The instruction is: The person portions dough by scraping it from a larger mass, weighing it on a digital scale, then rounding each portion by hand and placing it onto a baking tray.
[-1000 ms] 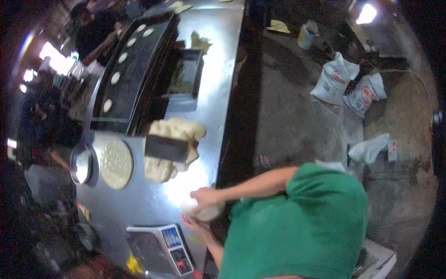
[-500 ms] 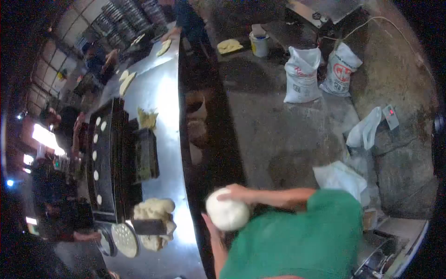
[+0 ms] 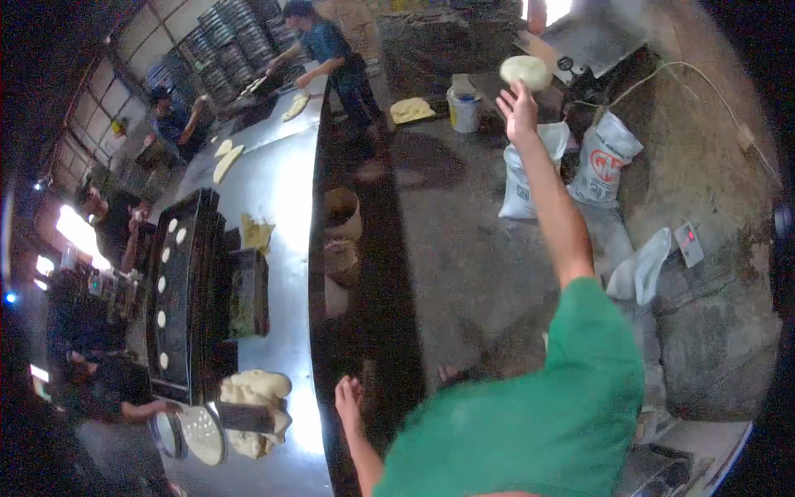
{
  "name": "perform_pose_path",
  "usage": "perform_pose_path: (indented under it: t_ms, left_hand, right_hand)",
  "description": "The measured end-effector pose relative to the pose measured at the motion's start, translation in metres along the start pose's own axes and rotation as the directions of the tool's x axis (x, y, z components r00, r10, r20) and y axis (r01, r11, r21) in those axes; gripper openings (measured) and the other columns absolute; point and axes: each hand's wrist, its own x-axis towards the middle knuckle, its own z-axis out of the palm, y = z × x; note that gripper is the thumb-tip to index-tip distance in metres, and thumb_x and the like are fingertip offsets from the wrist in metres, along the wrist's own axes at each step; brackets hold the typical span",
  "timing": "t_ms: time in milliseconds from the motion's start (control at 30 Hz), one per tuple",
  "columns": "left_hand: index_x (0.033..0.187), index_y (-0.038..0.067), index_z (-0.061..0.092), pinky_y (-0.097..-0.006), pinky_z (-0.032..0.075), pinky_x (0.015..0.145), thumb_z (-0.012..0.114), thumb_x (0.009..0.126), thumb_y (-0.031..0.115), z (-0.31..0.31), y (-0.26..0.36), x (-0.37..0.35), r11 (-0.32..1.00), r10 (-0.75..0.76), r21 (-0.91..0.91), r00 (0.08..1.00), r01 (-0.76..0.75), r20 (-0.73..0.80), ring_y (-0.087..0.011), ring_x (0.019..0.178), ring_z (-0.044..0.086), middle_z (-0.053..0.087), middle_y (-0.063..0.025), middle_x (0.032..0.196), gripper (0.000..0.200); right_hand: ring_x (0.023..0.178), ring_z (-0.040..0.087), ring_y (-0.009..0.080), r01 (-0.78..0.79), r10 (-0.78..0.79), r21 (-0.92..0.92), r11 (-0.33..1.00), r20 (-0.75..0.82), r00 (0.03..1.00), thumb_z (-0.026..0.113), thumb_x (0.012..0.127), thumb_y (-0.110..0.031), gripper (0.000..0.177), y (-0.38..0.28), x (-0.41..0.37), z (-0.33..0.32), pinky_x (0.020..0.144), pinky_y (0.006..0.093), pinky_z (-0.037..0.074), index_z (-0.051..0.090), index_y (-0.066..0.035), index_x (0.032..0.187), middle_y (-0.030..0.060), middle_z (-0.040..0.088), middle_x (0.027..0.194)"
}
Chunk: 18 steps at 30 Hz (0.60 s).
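Observation:
My right hand (image 3: 520,116) is at the end of my outstretched arm, its fingers spread. A round, pale dough ball (image 3: 527,73) appears right at its fingertips, overlapping them in this view; no fingers are wrapped around it. My left hand (image 3: 349,398) is low beside the metal table edge, holding nothing, its fingers apart and slightly bent. Nearest to it on the metal table (image 3: 290,282) lies a large lump of dough (image 3: 258,389), with a dark block-like piece (image 3: 247,417) across it.
A perforated round plate (image 3: 201,435) and black trays (image 3: 178,315) bearing small dough pieces sit on the table. White sacks (image 3: 603,161) and a bucket (image 3: 464,110) stand on the floor near a machine (image 3: 580,74). Co-workers (image 3: 331,58) stand along the table.
The dough ball, between both my hands at my body before, is now far forward at my right fingertips. My right arm has stretched out; my left hand has come away from the dough.

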Motion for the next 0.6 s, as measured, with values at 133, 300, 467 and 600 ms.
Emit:
perform_pose_path:
  t_ms: [133, 300, 467, 600]
  left_hand:
    - [0.131, 0.009, 0.058, -0.0260, 0.049, 0.078, 0.051, 0.105, 0.039, 0.000, -0.001, -0.020, 0.999, -0.048, -0.008, 0.999, 0.048, -0.010, -0.0103, 0.093, 0.062, 0.069, -0.0016, 0.112, 0.040]
    - [0.127, 0.002, 0.060, -0.0311, 0.050, 0.087, 0.055, 0.103, 0.032, 0.003, 0.009, -0.044, 0.948, 0.194, 0.246, 0.979, -0.202, 0.055, -0.0147, 0.096, 0.062, 0.068, -0.0071, 0.111, 0.039]
    - [0.133, 0.004, 0.057, -0.0376, 0.048, 0.100, 0.054, 0.102, 0.038, -0.038, -0.011, -0.085, 0.908, 0.233, 0.346, 0.971, -0.236, 0.052, -0.0276, 0.117, 0.063, 0.065, -0.0179, 0.127, 0.046]
    - [0.133, 0.003, 0.056, -0.0389, 0.048, 0.101, 0.054, 0.102, 0.038, -0.081, -0.047, -0.122, 0.961, 0.116, 0.266, 0.985, -0.078, -0.129, -0.0294, 0.117, 0.063, 0.066, -0.0180, 0.126, 0.047]
  right_hand:
    - [0.097, 0.069, 0.0301, -0.207, 0.208, -0.027, 0.978, 0.235, 0.950, 0.053, 0.101, -0.026, 0.031, 0.010, -0.094, 0.033, 0.085, 0.0474, 0.061, 0.060, 0.002, 0.112, 0.0156, 0.065, 0.104]
    - [0.085, 0.068, 0.0265, -0.541, 0.566, -0.169, 0.824, 0.278, 0.776, 0.052, 0.100, -0.023, 0.024, 0.101, -0.218, 0.046, 0.076, 0.0423, 0.061, 0.061, -0.002, 0.108, 0.0124, 0.065, 0.097]
    - [0.087, 0.067, 0.0216, -0.580, 0.862, -0.680, 0.450, 0.500, 0.083, 0.056, 0.099, -0.023, 0.024, 0.157, -0.472, 0.067, 0.078, 0.0370, 0.059, 0.061, -0.003, 0.113, 0.0097, 0.065, 0.100]
    - [0.086, 0.065, 0.0131, -0.166, 0.808, -0.960, 0.226, 0.280, -0.519, 0.059, 0.099, -0.025, 0.026, 0.150, -0.633, 0.079, 0.073, 0.0289, 0.057, 0.062, -0.003, 0.113, 0.0066, 0.065, 0.101]
